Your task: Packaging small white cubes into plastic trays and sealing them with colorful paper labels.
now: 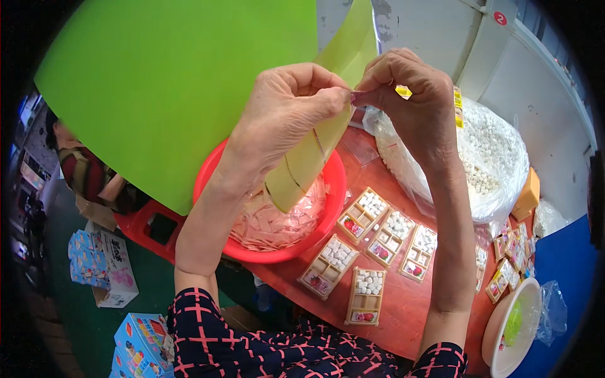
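Note:
Both my hands are raised in front of me, fingertips meeting over a red basin (338,189). My left hand (293,104) is closed in a pinch between thumb and forefinger. Opposite it, my right hand (409,94) pinches too. A small pinkish bit shows where the fingertips meet; what it is I cannot make out. Just behind the hands hangs a curved yellow-green translucent sheet (302,170), its lower end over the basin. Whether the fingers also hold its edge, I cannot tell. Flat pink packets (277,230) fill the basin.
A large green panel (170,82) covers the upper left. Several compartment trays (328,264) with white pieces lie on the red table (403,309). A big clear bag of white pieces (485,151) stands right, a white bowl (495,334) lower right. Another person (85,170) is far left.

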`<state>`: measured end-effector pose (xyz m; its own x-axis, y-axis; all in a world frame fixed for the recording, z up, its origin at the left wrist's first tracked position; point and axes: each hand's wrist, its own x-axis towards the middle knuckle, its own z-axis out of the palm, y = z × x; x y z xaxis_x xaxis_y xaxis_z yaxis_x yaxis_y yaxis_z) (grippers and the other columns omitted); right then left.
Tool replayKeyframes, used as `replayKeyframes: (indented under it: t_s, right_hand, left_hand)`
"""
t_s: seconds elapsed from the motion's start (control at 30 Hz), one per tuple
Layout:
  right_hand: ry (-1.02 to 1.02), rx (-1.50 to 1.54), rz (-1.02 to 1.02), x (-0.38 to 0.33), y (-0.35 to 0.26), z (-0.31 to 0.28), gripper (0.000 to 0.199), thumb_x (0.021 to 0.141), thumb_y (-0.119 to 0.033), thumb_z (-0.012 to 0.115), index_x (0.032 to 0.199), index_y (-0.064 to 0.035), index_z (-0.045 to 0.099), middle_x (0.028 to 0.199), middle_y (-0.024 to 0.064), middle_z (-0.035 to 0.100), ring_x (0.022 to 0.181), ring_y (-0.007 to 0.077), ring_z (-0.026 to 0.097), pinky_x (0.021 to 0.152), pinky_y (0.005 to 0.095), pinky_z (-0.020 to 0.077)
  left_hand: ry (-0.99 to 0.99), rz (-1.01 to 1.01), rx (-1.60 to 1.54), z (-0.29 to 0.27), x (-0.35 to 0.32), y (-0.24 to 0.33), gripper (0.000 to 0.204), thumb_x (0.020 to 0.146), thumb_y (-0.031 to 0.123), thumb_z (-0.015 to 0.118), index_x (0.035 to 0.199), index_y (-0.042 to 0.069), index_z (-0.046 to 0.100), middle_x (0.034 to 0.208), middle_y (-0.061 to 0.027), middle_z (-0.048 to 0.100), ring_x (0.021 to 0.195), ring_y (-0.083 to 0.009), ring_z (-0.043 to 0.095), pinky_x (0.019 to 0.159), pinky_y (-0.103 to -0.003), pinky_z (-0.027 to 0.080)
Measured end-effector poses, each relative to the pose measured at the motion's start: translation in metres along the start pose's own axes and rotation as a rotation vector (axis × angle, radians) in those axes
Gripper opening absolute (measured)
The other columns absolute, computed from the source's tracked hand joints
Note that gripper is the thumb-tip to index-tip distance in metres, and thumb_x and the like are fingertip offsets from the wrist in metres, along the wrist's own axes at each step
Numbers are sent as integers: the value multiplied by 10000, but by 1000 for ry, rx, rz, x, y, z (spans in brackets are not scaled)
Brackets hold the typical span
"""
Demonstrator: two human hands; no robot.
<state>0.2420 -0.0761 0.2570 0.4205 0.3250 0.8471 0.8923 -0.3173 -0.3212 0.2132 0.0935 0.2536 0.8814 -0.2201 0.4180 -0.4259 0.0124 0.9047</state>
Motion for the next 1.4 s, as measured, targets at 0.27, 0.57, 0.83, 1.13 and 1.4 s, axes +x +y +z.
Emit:
replayKeyframes:
  t_s: [0.27,0.57,0.83,1.13,1.4]
  right_hand:
    - [106,-123,-132,-8,6,10,341,628,129,603,919,-47,635,724,15,545,691,85,541,620,214,468]
    - [98,107,90,-10,-2,9,467,622,149,573,1054,-22,525,689,12,547,656,70,537,625,212,463]
    - [120,22,62,-15,-6,12,478,627,167,532,1068,-2,460,697,29,551,657,74,541,615,218,461]
    - [196,-184,-176,-16,1,19,365,610,124,598,925,-59,625,707,36,535,669,143,527,595,250,455]
    - [280,59,-105,-25,3,32,421,674,143,551,1045,-53,580,720,25,528,686,106,529,616,221,454]
  left_hand:
    - [2,-61,-201,0,7,-7,109,765,76,571,824,-4,617,752,-31,596,695,-65,544,637,-194,447]
    - [-114,-88,-93,-1,11,-6,59,694,70,600,671,32,562,642,6,537,594,-52,488,549,-189,398]
    - [-22,-97,31,10,0,-4,98,738,108,627,742,16,594,679,-4,565,624,-55,519,564,-185,423]
    - [-7,-25,-28,-9,-5,-3,160,813,103,578,913,-16,618,820,-44,620,736,-71,570,660,-187,465]
    - [-11,-16,-101,-5,-6,-4,106,777,66,578,843,-6,620,758,-27,607,696,-60,553,637,-190,455]
